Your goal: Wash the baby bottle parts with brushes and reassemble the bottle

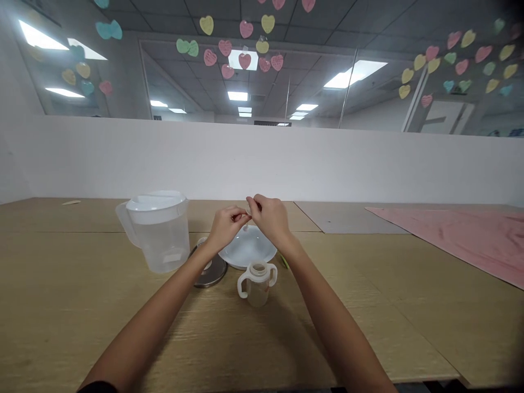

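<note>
My left hand (225, 225) and my right hand (271, 216) meet above a white bowl (250, 252), fingertips pinched together. Between them shows a small pale piece (248, 210), too small and too covered by fingers for me to name. A clear baby cup (257, 295) with two white handles stands upright and uncapped just in front of the bowl. To the left, partly behind my left forearm, a round metal lid (213, 274) lies on the table.
A translucent plastic pitcher (164, 237) with a white lid stands left of my hands. The wooden table (356, 305) bears a grey sheet (347, 217) and a pink cloth (462, 232) at the right. Something thin and green (284, 262) lies beside the bowl. Behind runs a white wall (262, 161).
</note>
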A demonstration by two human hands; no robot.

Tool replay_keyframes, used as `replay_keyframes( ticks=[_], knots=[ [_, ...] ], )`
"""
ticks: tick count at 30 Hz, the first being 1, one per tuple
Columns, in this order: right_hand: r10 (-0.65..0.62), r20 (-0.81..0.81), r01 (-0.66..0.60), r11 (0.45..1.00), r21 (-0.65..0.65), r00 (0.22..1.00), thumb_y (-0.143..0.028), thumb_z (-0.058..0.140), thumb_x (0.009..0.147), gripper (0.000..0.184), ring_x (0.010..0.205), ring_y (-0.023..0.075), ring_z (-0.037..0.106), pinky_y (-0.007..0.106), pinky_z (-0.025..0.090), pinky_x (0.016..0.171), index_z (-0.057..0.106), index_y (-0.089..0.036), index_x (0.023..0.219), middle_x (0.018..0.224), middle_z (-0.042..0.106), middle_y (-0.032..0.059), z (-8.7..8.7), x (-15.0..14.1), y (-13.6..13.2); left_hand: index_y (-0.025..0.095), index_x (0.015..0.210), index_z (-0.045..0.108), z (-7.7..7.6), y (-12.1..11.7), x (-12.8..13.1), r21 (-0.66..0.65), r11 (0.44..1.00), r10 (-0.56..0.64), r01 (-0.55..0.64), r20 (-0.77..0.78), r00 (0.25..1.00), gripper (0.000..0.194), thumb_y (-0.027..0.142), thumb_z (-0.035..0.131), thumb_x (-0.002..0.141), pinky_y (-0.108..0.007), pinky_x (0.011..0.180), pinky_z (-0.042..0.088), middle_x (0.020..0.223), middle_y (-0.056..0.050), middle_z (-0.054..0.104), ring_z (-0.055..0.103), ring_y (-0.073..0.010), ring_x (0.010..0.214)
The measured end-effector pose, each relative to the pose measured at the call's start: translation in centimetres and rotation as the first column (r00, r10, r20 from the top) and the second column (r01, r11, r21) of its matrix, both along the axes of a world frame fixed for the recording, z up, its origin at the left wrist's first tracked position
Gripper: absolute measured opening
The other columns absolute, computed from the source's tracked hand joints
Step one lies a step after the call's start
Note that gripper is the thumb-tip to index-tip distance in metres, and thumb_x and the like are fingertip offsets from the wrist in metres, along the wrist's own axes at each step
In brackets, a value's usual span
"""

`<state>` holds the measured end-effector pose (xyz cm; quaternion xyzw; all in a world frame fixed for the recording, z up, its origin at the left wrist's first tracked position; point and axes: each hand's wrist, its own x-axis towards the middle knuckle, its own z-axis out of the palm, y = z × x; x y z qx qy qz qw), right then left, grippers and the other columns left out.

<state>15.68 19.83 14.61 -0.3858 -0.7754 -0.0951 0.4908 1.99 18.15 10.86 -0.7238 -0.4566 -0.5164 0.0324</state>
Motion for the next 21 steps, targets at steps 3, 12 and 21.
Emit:
replay_keyframes(
  ticks=[3, 12, 21],
  knots=[
    [0.016, -0.174, -0.002, 0.997, 0.081, 0.985, -0.035, 0.039, 0.087, 0.04, 0.046, 0.0083, 0.03, 0.023, 0.022, 0.05, 0.043, -0.018, 0.052, 0.047, 0.04, -0.0024, 1.1, 1.2, -0.4, 0.015, 0.07, 0.065, -0.6, 0.3, 0.1, -0.02, 1.0, -0.001, 0.001, 0.004, 1.0, 0.027, 0.04, 0.057, 0.077, -0.021, 0.051, 0.032, 0.051, 0.004, 0.042, 0.041, -0.0092, 0.051],
    [0.112, -0.366, -0.029, 0.974, 0.225, 0.924, -0.035, 0.041, 0.087, 0.043, 0.046, 0.0069, 0.022, 0.023, 0.022, 0.047, 0.032, -0.018, 0.049, 0.047, 0.027, -0.0046, 3.7, 4.1, -3.4, 0.015, 0.069, 0.063, -0.9, 0.2, 0.8, 0.021, 1.0, 0.01, -0.009, -0.036, 0.999, 0.023, 0.035, 0.055, 0.078, -0.02, 0.049, 0.028, 0.05, 0.005, 0.037, 0.036, -0.0076, 0.049],
    [0.133, -0.407, 0.019, 0.937, 0.348, 0.904, -0.037, 0.042, 0.088, 0.044, 0.045, 0.0065, 0.027, 0.024, 0.021, 0.046, 0.036, -0.018, 0.048, 0.046, 0.027, -0.0045, 4.5, 4.4, -6.6, 0.014, 0.066, 0.06, -0.3, 0.1, -0.6, 0.051, 0.996, 0.086, -0.08, -0.139, 0.987, 0.026, 0.035, 0.051, 0.081, -0.02, 0.052, 0.03, 0.051, 0.004, 0.042, 0.039, -0.0086, 0.051]
  ],
)
